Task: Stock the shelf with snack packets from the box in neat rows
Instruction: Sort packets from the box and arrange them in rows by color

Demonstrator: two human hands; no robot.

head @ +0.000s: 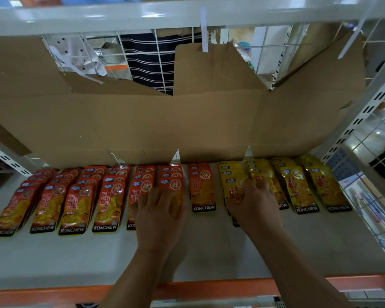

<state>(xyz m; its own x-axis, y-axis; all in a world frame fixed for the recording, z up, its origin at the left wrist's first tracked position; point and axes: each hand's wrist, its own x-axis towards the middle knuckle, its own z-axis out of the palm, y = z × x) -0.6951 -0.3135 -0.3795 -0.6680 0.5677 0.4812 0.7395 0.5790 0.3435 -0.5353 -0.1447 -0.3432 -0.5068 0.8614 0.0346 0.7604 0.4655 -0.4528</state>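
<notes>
Red-orange foil snack packets marked KONCHEW lie in overlapping rows across the left and middle of the white shelf board. Each row runs from the back towards the front, with its front packet fully showing. Yellow foil snack packets of the same make fill the rows to the right, just beside the last red-orange row. All the rows start near the foot of a torn brown cardboard sheet that stands against the white wire grid back of the shelf. The front part of the shelf board is bare as far as its orange front edge. Both hands reach in from the front and rest apart, each on its own colour. The left hand lies over the front packets of two neighbouring red-orange rows, its fingers bent down onto the foil. The right hand covers the front of the two leftmost yellow rows, its fingers curled over the packets' upper parts. Each hand seems to grip its packets rather than merely press them, though the thumbs are hidden underneath. One red-orange row lies untouched between the two hands.
</notes>
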